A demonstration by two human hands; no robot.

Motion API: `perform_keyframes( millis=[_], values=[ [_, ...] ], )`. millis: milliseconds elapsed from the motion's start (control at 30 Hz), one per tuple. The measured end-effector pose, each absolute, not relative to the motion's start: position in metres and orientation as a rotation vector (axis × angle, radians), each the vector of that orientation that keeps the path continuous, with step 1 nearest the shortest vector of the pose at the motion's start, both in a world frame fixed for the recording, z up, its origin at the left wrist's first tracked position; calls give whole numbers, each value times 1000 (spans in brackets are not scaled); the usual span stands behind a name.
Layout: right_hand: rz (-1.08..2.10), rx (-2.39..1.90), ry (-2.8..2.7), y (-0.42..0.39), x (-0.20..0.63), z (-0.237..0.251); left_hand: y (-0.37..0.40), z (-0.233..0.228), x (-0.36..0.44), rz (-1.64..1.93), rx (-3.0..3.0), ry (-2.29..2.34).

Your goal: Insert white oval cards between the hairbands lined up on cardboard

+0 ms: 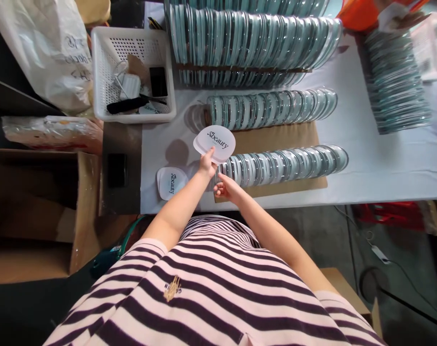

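1. We see our left hand [206, 164] near the middle of the frame, closed on a few white cards [215, 142] printed with the word "beauty"; they are fanned slightly and held just above the table.

2. Our right hand [223, 189] sits just below and right of the left one, fingers loosely curled with the tips toward the near end of the closest row of round cases [283, 163]. We cannot tell whether it touches the first case or holds anything small.

3. That row lies on a brown cardboard sheet [276, 137] in the centre of the frame, the cases leaning on one another like fallen dominoes. A second row [272, 109] lies above it.

4. Longer, denser rows [254, 41] fill the top centre, and another stack [396, 86] stands at the upper right, all on the white tabletop [384, 158].

5. More of the same cards [171, 182] lie flat on the table at the lower left of our hands, apart from the rows.

6. A white plastic basket [131, 72] at the upper left holds a charger, a phone and other bits. Left of it is a plastic bag [48, 48], and an open cardboard box [34, 216] sits at the left edge.

7. Judging from this, the work looks to be in mid-run: many cases are lined up, cards remain both in hand and on the table, and we cannot see which cases already have a card.
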State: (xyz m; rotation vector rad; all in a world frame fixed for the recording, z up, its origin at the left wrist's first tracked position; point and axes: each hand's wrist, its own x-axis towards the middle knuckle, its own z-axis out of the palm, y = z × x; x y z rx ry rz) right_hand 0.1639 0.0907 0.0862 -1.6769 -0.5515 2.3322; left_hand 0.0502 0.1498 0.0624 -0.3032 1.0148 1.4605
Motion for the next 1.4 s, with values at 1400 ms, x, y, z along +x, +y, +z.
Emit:
perform_keyframes(
  millis=[1400],
  values=[
    [750,-2164,-1906,162,367,130,30,12,3,833,1225,2152]
  ],
)
